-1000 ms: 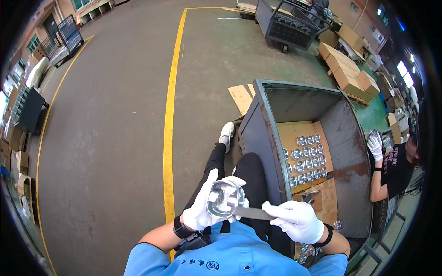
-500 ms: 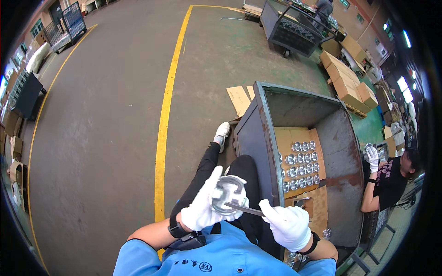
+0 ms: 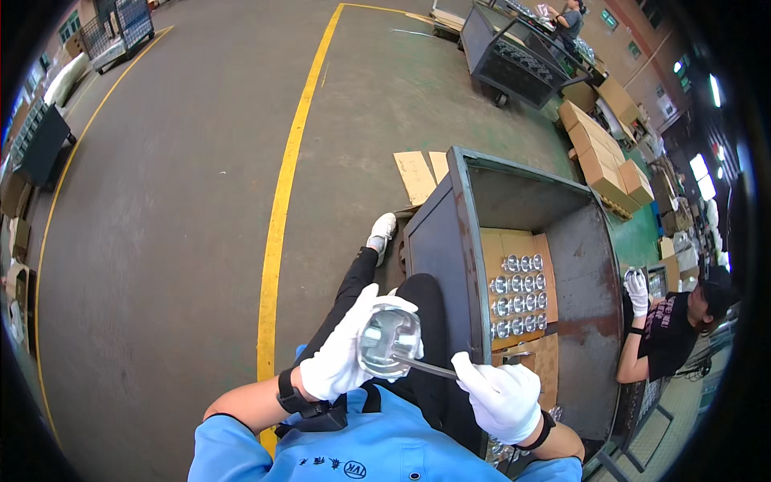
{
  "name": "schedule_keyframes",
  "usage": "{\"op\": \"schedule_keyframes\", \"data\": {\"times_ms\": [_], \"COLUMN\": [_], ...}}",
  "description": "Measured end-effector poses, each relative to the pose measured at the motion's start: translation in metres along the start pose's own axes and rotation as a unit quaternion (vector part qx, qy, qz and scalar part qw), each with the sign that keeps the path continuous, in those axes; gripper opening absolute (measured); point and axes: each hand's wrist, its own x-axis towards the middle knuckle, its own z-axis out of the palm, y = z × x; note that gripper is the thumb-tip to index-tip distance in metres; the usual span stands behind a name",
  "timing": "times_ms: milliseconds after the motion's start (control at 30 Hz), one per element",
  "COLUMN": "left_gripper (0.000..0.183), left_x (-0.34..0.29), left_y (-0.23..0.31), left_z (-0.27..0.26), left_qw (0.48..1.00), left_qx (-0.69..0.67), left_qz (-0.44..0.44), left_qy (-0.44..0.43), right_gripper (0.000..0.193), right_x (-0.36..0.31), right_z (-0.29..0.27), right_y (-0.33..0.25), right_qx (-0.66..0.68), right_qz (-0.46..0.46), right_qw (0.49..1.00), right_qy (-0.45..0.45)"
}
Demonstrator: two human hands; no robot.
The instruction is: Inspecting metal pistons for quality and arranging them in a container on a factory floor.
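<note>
Piston (image 3: 389,341) sits in front of us, in our white-gloved left hand (image 3: 332,363), which wraps round its side, hollow face toward us. Our right hand (image 3: 504,398), also gloved, pinches a thin grey metal tool (image 3: 427,367); its far end is at the piston's hollow, can't tell if the tip touches. Grey metal bin (image 3: 438,241) just beside us on the right; we see rows of similar pistons (image 3: 518,305) on cardboard (image 3: 494,245) inside. Co-worker (image 3: 671,333) in black beyond it, gloved hand (image 3: 636,291) up. Yellow line (image 3: 277,217) runs along the floor (image 3: 177,201), left of us.
</note>
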Motion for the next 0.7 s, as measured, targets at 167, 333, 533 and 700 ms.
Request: {"op": "schedule_keyframes", "data": {"times_ms": [167,333,533,700], "left_gripper": [0.071,0.066,0.068,0.067], "left_x": [0.005,0.02,0.023,0.024], "left_y": [-0.004,-0.01,-0.014,-0.015], "left_z": [0.0,-0.005,-0.009,-0.003], "left_qw": [0.993,0.959,0.926,0.934], "left_qx": [-0.08,-0.234,-0.331,-0.312], "left_qz": [-0.022,-0.006,-0.084,-0.078], "left_qy": [-0.078,-0.16,-0.16,-0.156], "right_gripper": [0.054,0.052,0.045,0.041], "right_x": [0.014,0.012,0.015,0.028], "right_z": [0.009,0.008,0.007,0.017], "right_y": [-0.003,-0.005,-0.006,-0.004], "right_qx": [0.031,0.07,0.1,0.08], "right_qz": [0.002,0.033,0.038,0.033], "right_qw": [0.998,0.996,0.993,0.992], "right_qy": [0.059,0.041,0.039,0.087]}}
